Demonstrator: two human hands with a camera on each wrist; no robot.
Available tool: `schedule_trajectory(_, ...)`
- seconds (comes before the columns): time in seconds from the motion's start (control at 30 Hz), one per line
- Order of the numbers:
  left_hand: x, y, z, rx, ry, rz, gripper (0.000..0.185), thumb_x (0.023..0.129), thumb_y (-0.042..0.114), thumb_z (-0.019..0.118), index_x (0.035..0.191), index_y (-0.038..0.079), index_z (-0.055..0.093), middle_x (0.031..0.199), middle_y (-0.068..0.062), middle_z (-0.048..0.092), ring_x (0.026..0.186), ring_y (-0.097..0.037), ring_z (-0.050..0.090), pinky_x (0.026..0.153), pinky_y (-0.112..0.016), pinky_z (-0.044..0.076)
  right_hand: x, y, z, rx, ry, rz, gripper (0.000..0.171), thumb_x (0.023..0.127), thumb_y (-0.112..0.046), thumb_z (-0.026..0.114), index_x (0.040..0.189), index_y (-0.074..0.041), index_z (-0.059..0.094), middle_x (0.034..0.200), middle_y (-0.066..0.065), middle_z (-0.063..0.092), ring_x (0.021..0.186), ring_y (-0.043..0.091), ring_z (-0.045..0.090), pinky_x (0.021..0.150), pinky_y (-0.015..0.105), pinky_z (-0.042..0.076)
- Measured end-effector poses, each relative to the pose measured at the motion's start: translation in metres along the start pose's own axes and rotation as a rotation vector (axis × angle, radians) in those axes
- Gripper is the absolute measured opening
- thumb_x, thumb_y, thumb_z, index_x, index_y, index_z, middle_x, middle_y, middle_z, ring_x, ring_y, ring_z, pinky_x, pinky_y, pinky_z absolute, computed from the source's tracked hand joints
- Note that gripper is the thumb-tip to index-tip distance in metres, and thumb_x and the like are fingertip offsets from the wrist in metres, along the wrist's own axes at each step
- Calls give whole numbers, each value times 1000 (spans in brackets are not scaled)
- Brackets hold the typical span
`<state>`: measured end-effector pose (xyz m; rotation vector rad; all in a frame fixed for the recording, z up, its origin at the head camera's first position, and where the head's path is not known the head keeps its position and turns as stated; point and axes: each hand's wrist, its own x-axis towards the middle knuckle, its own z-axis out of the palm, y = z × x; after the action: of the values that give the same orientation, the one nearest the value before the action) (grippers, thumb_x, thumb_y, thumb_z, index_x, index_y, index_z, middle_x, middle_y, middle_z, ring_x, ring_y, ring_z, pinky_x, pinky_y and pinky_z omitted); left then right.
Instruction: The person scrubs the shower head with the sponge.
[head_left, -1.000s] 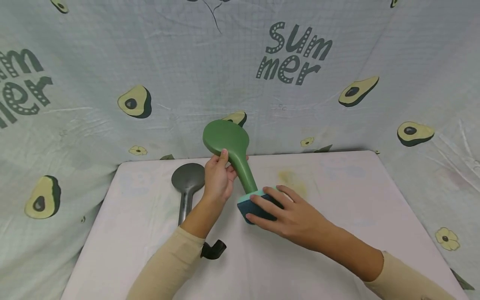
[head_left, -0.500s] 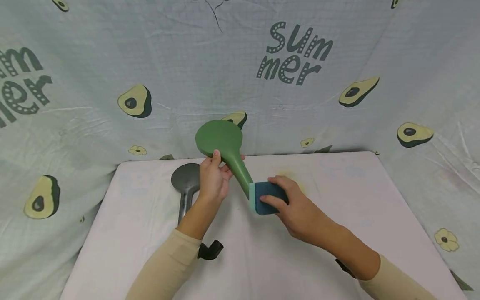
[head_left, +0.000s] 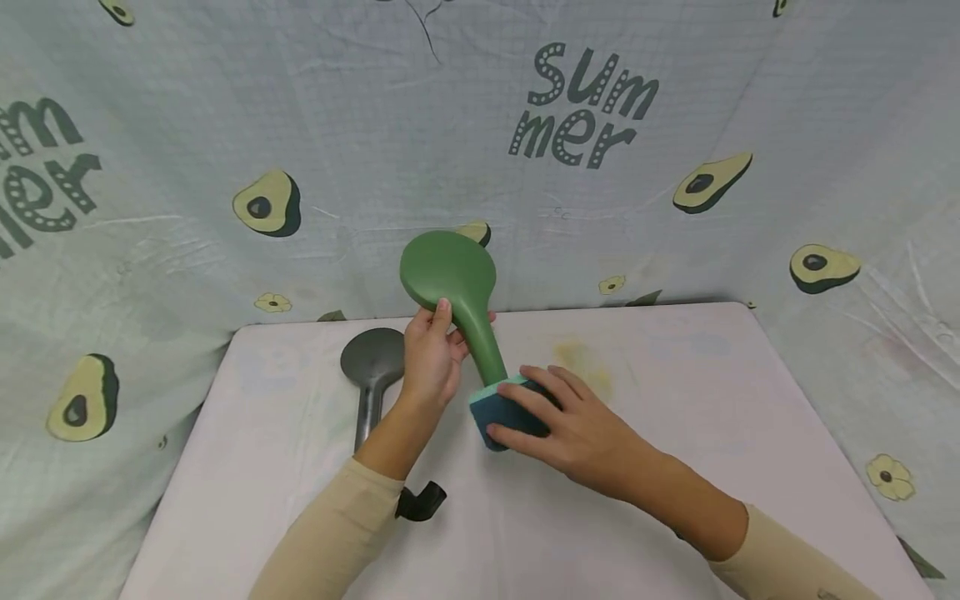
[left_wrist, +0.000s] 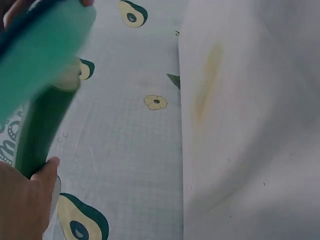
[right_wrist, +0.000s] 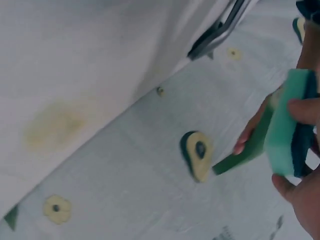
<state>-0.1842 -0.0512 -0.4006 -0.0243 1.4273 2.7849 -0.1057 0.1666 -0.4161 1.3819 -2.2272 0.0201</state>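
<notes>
A green shower head [head_left: 448, 271] is held up above the table in my left hand [head_left: 435, 354], round head up and handle slanting down to the right. The left thumb lies on the front of its neck, with the other fingers behind. My right hand [head_left: 573, 429] grips a sponge [head_left: 506, 412], light teal on one side and dark blue on the other, against the lower handle. The sponge hides the handle's end in the head view. In the right wrist view the sponge [right_wrist: 287, 127] is between thumb and fingers, beside the shower head [right_wrist: 245, 157].
A grey shower head [head_left: 373, 358] lies on the pink-white table [head_left: 660, 392] left of my left forearm, which partly covers it. A black bent piece [head_left: 422, 502] shows beside that forearm. Behind the table hangs a cloth [head_left: 360, 150] printed with avocados. A yellowish stain [head_left: 581, 362] marks the table.
The sponge has turned from upright along the handle's right side to lying across the handle's lower end, much as a second ago. The green shower head has shifted slightly right since half a second ago.
</notes>
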Motion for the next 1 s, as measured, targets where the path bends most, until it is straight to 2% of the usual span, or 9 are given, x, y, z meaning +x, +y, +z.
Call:
schedule_trajectory(0.1,0,0,-1,17,-1,9,43,114,21,37,150,-2,43,143,-25,55,102,-29,76,89,-36,62,9,-12,5,-133,-14,-64,66,82,-29,90,140,-31,57,149,9,52,131,37,54,99,54,54)
schedule_trajectory(0.17,-1,0,-2,27,-9,2,43,114,20,36,149,-3,43,142,-25,55,103,-28,76,89,-36,62,11,-16,8,-144,-24,-75,66,83,-30,90,140,-30,57,148,9,52,129,35,55,98,52,54)
schedule_trajectory(0.3,-2,2,-4,37,-24,-16,42,114,20,35,149,-3,43,141,-23,57,102,-27,76,88,-35,62,6,-13,9,-36,-36,-24,74,79,-23,92,142,-32,55,150,12,49,132,38,52,101,52,53)
schedule_trajectory(0.43,-2,5,-6,19,-54,-25,43,114,18,33,150,-4,41,140,-24,57,98,-24,77,87,-36,63,-7,-1,8,118,-45,91,72,81,-10,89,142,-30,56,151,16,46,137,42,46,106,52,52)
schedule_trajectory(0.6,-1,9,-13,35,-102,-62,43,114,18,34,151,-3,40,138,-22,58,98,-24,77,98,-46,58,-26,17,6,260,-63,252,73,82,-7,87,145,-26,54,155,18,40,141,40,42,104,52,54)
schedule_trajectory(0.67,-1,10,-16,49,-109,-92,43,114,19,35,151,-3,40,139,-22,58,99,-26,77,101,-47,56,-33,23,4,293,-59,288,74,84,-7,85,148,-24,52,157,18,38,142,38,40,104,52,54)
schedule_trajectory(0.83,2,8,-26,90,-108,-184,44,114,17,36,151,-5,39,142,-22,58,100,-25,76,94,-37,61,-47,38,-2,334,-54,354,63,96,-14,75,152,-21,48,161,17,34,144,36,39,104,51,52)
schedule_trajectory(0.9,4,4,-31,115,-99,-216,43,114,16,37,150,-6,40,139,-21,61,98,-23,77,90,-35,61,-51,43,-3,331,-50,378,64,95,-14,76,152,-21,48,161,17,35,142,35,41,104,48,51)
schedule_trajectory(1.0,5,-5,-36,151,-80,-248,41,113,14,38,149,-6,41,130,-17,66,94,-19,76,86,-33,61,-57,49,-7,316,-44,412,73,87,-8,82,151,-21,50,160,16,37,142,34,42,104,45,49)
